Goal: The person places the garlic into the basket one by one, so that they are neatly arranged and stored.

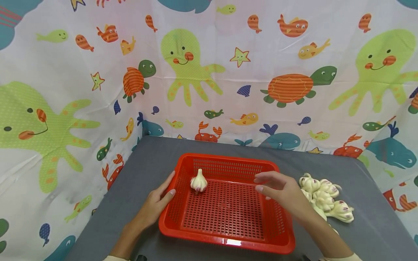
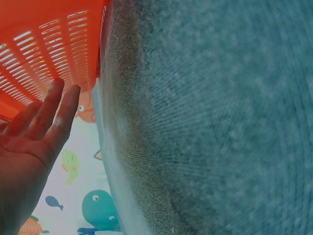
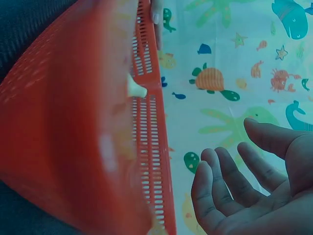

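Note:
A red plastic basket with slotted walls stands on the grey table. One garlic bulb sits upright in its left part; in the right wrist view only the garlic's stem shows over the rim. My left hand touches the basket's left wall with extended fingers, as the left wrist view also shows of the hand. Over the basket's right side hovers my right hand, fingers loosely bent and nothing between them; the right wrist view shows the same empty hand.
Right of the basket lies a pile of several garlic bulbs, partly hidden behind the right forearm. The grey tabletop runs back to a white curtain printed with sea animals, which encloses the table at the back and sides.

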A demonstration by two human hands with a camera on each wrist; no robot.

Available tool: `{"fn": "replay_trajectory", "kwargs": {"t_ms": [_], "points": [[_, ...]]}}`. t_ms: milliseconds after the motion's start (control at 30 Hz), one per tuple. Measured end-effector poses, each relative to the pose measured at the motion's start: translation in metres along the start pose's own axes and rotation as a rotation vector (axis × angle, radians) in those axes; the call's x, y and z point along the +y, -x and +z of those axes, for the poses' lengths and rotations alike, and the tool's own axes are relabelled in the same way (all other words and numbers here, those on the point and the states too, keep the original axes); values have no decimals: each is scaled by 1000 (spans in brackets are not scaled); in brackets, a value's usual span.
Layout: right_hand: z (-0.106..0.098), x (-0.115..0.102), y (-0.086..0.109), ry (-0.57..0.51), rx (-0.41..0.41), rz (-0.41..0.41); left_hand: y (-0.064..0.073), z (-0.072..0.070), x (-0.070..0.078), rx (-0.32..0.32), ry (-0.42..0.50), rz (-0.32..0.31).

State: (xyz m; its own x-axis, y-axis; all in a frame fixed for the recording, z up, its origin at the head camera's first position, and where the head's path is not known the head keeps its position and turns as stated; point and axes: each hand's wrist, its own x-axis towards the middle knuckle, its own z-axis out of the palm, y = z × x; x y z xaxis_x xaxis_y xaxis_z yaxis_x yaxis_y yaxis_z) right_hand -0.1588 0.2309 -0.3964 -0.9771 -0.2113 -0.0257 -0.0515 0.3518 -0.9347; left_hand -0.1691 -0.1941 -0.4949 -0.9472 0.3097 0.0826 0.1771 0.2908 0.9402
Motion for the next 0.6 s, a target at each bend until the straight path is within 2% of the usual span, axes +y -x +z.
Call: {"fn": "replay_trajectory", "kwargs": {"t_ms": [133, 300, 533, 600], "points": [[-5, 6, 8, 9, 29, -6, 0, 0, 0, 3, -1, -4], [-13, 13, 19, 6, 75, 24, 0, 0, 0, 6, 7, -8], [-23, 22, 31, 35, 150, 145, 0, 0, -2, 5, 23, -3], [-25, 25, 35, 30, 174, 155, 0, 1, -2, 9, 25, 0]]}}
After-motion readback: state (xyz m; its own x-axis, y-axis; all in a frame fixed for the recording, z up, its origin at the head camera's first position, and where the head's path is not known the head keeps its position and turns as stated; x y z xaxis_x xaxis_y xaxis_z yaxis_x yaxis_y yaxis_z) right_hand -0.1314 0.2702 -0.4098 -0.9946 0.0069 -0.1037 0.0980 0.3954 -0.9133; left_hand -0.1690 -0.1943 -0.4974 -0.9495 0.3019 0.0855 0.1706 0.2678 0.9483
